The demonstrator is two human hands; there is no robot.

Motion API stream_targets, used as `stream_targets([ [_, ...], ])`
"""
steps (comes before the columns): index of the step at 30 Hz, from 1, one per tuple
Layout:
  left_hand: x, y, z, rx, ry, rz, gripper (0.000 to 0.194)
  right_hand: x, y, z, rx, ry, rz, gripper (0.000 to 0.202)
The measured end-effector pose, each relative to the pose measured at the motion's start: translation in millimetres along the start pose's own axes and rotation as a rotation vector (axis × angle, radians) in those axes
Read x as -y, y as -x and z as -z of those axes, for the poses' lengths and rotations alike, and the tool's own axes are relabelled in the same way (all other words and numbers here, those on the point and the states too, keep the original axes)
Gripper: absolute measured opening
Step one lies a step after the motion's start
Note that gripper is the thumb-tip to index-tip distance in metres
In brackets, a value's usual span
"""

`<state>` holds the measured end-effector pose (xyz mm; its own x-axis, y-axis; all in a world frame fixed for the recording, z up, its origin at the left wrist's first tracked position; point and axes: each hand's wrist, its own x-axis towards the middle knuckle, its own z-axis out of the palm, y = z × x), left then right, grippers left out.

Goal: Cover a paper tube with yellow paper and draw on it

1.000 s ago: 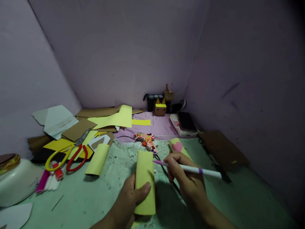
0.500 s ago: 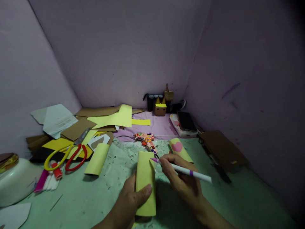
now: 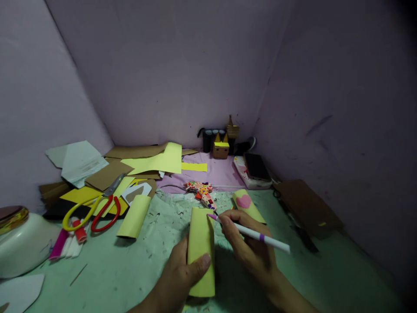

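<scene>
Wrapped around the lower left side of a yellow paper-covered tube (image 3: 201, 234) is my left hand (image 3: 182, 271), its thumb lying across the front. My right hand (image 3: 246, 237) pinches a white marker pen (image 3: 260, 238) with a purple band. The pen's purple tip is at the tube's upper right edge; I cannot tell if it touches. Behind my right hand lies another yellow tube with a pink heart (image 3: 243, 201). A third, plain yellow tube (image 3: 134, 217) rests to the left. Beyond the held tube sits a glue gun with a colourful pattern (image 3: 203, 191).
On the left are scissors (image 3: 106, 204) with yellow and red handles, several markers (image 3: 70, 241), cardboard and paper sheets (image 3: 156, 163), and a white rounded container (image 3: 26, 248). A phone (image 3: 256, 166) and a brown board (image 3: 308, 208) are at right. A small cardboard box figure (image 3: 221, 150) stands by the wall.
The view has shifted slightly, so most things appear a little farther right. Against the tube, the pen tip sits slightly higher, near its upper right edge. Both hands keep their holds.
</scene>
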<state>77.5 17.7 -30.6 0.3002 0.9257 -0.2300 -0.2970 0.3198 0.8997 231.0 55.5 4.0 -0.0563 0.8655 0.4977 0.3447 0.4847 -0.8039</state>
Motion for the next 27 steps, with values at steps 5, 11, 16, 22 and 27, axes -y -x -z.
stream_targets([
  [5,0.8,-0.3,1.5,-0.002,-0.034,0.002,0.068,1.0,1.0,-0.9,-0.005,0.002,0.019,0.02],
  [11,-0.5,0.2,0.1,-0.009,-0.042,-0.015,0.066,0.9,1.6,-1.9,0.037,-0.011,0.018,0.02],
  [16,-0.5,0.3,-0.3,-0.012,-0.012,-0.002,0.066,3.9,2.2,-0.5,0.074,-0.043,0.006,0.02],
  [22,0.0,0.6,-0.8,-0.009,0.001,-0.005,0.067,6.1,0.8,5.1,0.072,-0.028,-0.059,0.027],
  [27,-0.6,1.5,-2.1,-0.033,0.014,0.037,0.07,-0.2,-0.3,4.6,0.007,-0.018,-0.09,0.028],
])
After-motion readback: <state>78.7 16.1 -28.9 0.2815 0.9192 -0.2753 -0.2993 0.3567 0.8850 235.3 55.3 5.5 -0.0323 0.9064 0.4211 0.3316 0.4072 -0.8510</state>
